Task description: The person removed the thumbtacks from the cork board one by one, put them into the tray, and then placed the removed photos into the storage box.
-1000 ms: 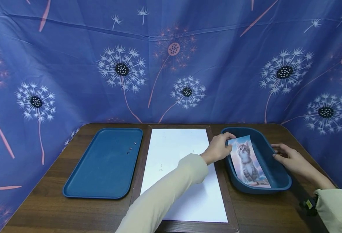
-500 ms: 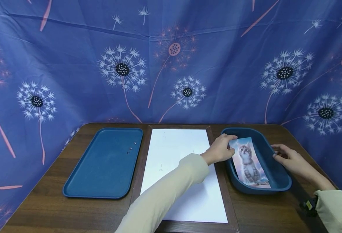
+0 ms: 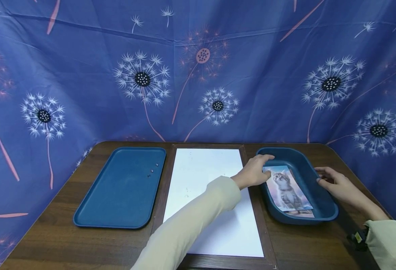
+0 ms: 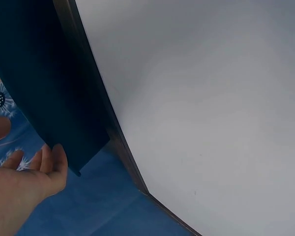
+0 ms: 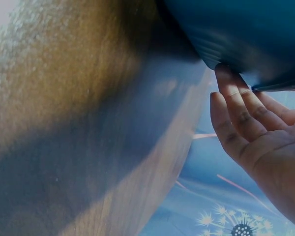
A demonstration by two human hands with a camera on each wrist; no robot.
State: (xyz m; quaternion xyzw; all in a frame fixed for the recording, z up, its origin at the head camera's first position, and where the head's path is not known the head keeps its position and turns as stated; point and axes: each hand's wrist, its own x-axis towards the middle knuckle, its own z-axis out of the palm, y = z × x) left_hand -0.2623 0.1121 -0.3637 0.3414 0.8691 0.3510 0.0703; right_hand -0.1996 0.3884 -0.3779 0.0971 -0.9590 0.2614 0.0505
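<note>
In the head view, a kitten picture card (image 3: 285,189) lies tilted inside a deep blue bin (image 3: 324,198). Beneath its lower end shows the edge of another picture card (image 3: 300,214). My left hand (image 3: 253,172) is at the bin's left rim, index finger and thumb reaching over it beside the top card. The left wrist view shows the other fingers (image 4: 59,160) of that hand against the bin's outer wall, the thumb apart. On the opposite side, my right hand (image 3: 338,187) touches the bin; in the right wrist view its fingers (image 5: 241,110) are extended against the wall.
A white board (image 3: 215,225) in a dark brown frame lies mid-table, under my left forearm. To its left sits a flat blue tray (image 3: 117,187) with several tiny dark bits (image 3: 152,171). A blue dandelion-print cloth (image 3: 184,75) hangs behind the wooden table (image 3: 49,240).
The top kitten card has dropped lower into the bin, its upper edge coming away from my left fingers and the card beneath showing at its lower end. My right hand stays put.
</note>
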